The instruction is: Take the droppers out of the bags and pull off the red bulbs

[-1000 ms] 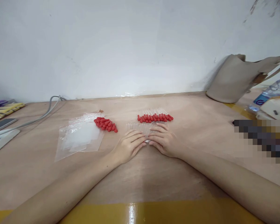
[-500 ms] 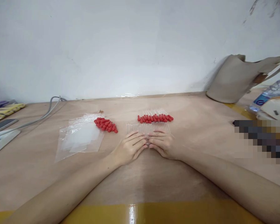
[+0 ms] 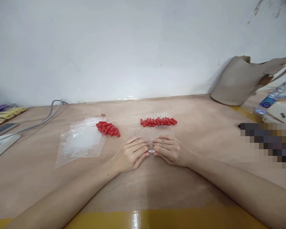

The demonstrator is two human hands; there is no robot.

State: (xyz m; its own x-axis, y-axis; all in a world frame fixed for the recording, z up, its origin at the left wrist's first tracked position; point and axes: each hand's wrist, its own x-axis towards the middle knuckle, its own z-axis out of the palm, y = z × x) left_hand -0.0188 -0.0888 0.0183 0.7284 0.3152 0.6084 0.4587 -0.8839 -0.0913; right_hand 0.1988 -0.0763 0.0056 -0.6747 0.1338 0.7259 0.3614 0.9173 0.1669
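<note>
My left hand [image 3: 134,153] and my right hand [image 3: 167,150] face each other on the table, fingers curled. A short clear stretch of glass tube [image 3: 152,151] runs crosswise between them, an end at each hand's thumb and fingers. Under and beyond my fingers lies a row of clear glass tubes [image 3: 152,131], side by side and pointing away from me. Just past that row are droppers with red rubber bulbs [image 3: 158,121], their clear stems toward the wall. To the left, a heap of loose red rubber bulbs [image 3: 108,128] partly overlaps the clear plastic bags [image 3: 83,143].
A grey cable [image 3: 44,120] leads to a white power strip [image 3: 4,146] at the left, beside a phone [image 3: 3,131] and a yellow packet [image 3: 7,115]. A beige bag [image 3: 240,82] leans against the wall at right, near a plastic bottle [image 3: 276,95].
Both hands have come slightly toward me and a little farther apart. More of the crosswise glass tube shows between them. The bulbs and bags have stayed put.
</note>
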